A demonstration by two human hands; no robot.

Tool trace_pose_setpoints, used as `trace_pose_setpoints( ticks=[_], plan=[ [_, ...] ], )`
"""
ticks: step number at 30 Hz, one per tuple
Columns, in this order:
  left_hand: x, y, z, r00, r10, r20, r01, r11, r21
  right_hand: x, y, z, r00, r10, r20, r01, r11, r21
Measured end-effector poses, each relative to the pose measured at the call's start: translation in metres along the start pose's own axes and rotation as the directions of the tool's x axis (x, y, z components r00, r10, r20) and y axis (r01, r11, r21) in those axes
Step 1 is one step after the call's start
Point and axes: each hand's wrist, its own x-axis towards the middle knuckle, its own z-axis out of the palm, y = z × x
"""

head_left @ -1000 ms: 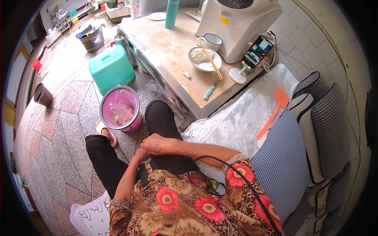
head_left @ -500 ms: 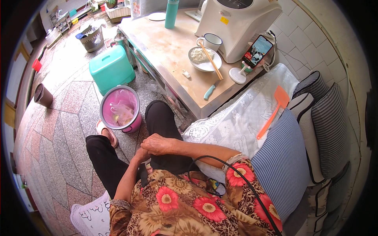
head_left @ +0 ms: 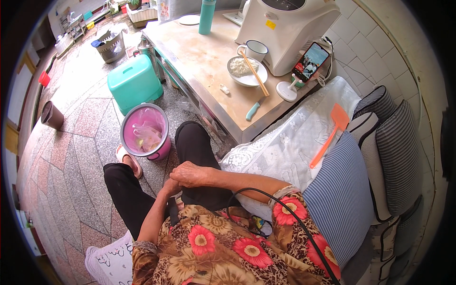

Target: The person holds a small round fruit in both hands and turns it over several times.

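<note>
my right hand (head_left: pixel 190 174) is folded closed around my left hand (head_left: pixel 172 186) above my black trousers (head_left: pixel 194 140); i can't tell how open the left is or whether anything lies between. ahead, to their left, the pink bin (head_left: pixel 162 151) stands close, probably for easy reach. farther, to their right on the bench (head_left: pixel 199 61), chopsticks (head_left: pixel 255 75) cross the rice bowl (head_left: pixel 246 82), likely keeping tips clean; the phone (head_left: pixel 311 61) is propped, presumably for viewing.
</note>
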Motion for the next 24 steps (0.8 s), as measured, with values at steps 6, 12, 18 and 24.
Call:
trace_pose_setpoints(
  ticks=[6,12,18,24],
  plan=[
    [0.000,-0.003,0.000,0.997,0.071,-0.036,-0.070,0.997,0.012,0.000,-0.001,-0.002,1.000,0.004,-0.004,-0.004,1.000,0.013],
    [-0.001,0.003,-0.003,1.000,-0.007,0.005,0.006,1.000,0.013,-0.001,-0.001,-0.002,1.000,0.009,0.001,-0.009,1.000,0.009],
    [0.001,0.007,-0.005,1.000,0.025,0.018,-0.025,0.999,0.027,-0.001,0.001,0.001,1.000,-0.009,-0.027,0.009,1.000,0.013],
    [0.000,0.008,-0.006,0.999,0.032,0.011,-0.033,0.999,0.041,-0.001,0.001,0.001,1.000,-0.006,-0.015,0.006,1.000,-0.001]
  ],
)
